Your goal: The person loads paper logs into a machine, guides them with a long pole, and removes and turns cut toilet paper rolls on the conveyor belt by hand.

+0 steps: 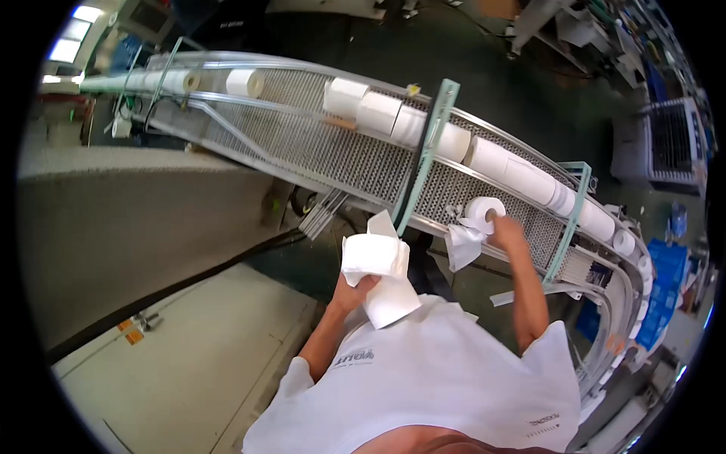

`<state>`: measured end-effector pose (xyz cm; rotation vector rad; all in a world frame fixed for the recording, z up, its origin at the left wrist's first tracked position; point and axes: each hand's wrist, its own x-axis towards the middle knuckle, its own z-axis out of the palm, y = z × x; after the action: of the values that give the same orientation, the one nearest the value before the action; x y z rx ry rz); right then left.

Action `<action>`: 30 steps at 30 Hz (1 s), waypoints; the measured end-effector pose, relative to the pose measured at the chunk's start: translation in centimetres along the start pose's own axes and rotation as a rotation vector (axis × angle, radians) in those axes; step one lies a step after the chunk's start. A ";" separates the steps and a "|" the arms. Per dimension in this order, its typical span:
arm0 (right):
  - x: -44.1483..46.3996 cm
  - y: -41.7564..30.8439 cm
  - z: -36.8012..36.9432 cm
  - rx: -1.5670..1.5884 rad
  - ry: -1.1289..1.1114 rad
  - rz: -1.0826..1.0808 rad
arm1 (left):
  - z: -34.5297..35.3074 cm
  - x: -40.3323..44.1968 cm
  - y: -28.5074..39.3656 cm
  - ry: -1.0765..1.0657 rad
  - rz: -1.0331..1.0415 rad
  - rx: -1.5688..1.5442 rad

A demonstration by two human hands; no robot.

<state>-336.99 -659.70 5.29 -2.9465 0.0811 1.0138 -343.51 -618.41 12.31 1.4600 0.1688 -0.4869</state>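
White shirt (431,371), its lettering mostly unreadable, filled bottom centre. Left hand (358,292), half-closed, gripped a loose-ended roll (370,255); right hand (508,233) curled fingers at the smaller roll (484,214), centre-right, over bare mesh (370,163) inside the rail (333,187).

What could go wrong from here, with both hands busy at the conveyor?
The loose paper trailing from the roll at the right hand hangs over the conveyor edge, so it might snag or tear. The bundle in the left hand is held off the belt and could slip to the floor. The row of rolls sits tightly packed and might jam.
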 end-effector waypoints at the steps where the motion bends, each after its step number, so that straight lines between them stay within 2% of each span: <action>1: -0.5 -2.1 -7.9 -0.020 -0.088 -0.039 | -0.8 -0.4 -0.4 0.021 -0.043 -0.077; 3: 1.1 -5.9 -17.8 0.363 0.240 -0.142 | -0.3 0.2 -2.0 0.061 -0.093 -0.222; 4: 1.8 -10.1 -22.8 0.637 0.341 -0.341 | -0.3 0.8 -2.1 0.066 -0.059 -0.235; 6: 7.8 -18.1 -26.4 0.460 0.578 -0.731 | 0.1 1.7 -1.8 0.070 -0.007 -0.250; 7: 12.5 -23.4 -27.4 0.315 0.583 -0.854 | -0.8 2.2 -2.1 0.086 0.096 -0.248; 8: 16.8 -30.3 -28.9 0.270 0.440 -0.897 | -3.2 2.8 -1.0 0.077 0.192 -0.060; 9: 21.7 -35.7 -29.1 0.138 0.387 -0.938 | -4.5 2.8 -1.2 0.061 0.213 -0.019; 10: 26.4 -39.5 -28.1 0.015 0.337 -0.910 | -4.6 2.4 -2.1 0.049 0.230 0.030; 11: 31.6 -42.8 -26.6 -0.005 0.390 -0.935 | -4.9 1.9 -2.8 0.107 0.199 0.033; 13: 35.2 -47.2 -26.4 -0.299 0.137 -0.808 | -4.8 0.4 -2.9 0.243 0.132 -0.021; 14: 36.3 -48.8 -26.2 -0.445 0.006 -0.722 | -5.0 -0.3 -2.4 0.315 0.098 -0.086; 15: 37.2 -50.2 -25.5 -0.515 0.143 -0.817 | -6.0 -0.7 -2.0 0.404 -0.004 -0.319; 18: 38.7 -52.6 -25.3 -0.645 -0.058 -0.694 | -8.1 -1.2 -2.1 0.444 -0.188 -0.423; 19: 39.7 -51.6 -23.8 -0.602 0.099 -0.794 | -8.7 -0.6 -1.4 0.452 -0.108 -0.348; 22: 39.3 -49.8 -24.1 -0.523 0.130 -0.874 | -10.0 -0.5 -1.9 0.454 -0.113 -0.320; 23: 40.2 -48.8 -24.4 -0.407 0.105 -0.881 | -10.3 -0.5 -2.1 0.432 -0.097 -0.279; 25: 38.8 -47.1 -27.2 0.089 0.026 -0.806 | -11.2 -0.6 -1.8 0.387 -0.071 -0.209; 26: 38.0 -46.4 -29.0 0.332 -0.009 -0.762 | -11.3 -0.5 -1.9 0.397 -0.094 -0.297; 28: 36.9 -44.9 -31.5 0.832 0.087 -0.767 | -11.2 -0.4 -1.9 0.427 -0.145 -0.471; 30: 35.8 -43.5 -34.6 1.111 0.178 -0.827 | -11.7 -0.4 -1.5 0.379 -0.118 -0.412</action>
<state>-285.07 -619.15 10.74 -1.7391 -0.3976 0.3540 -342.41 -606.97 9.69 1.1262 0.6230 -0.2444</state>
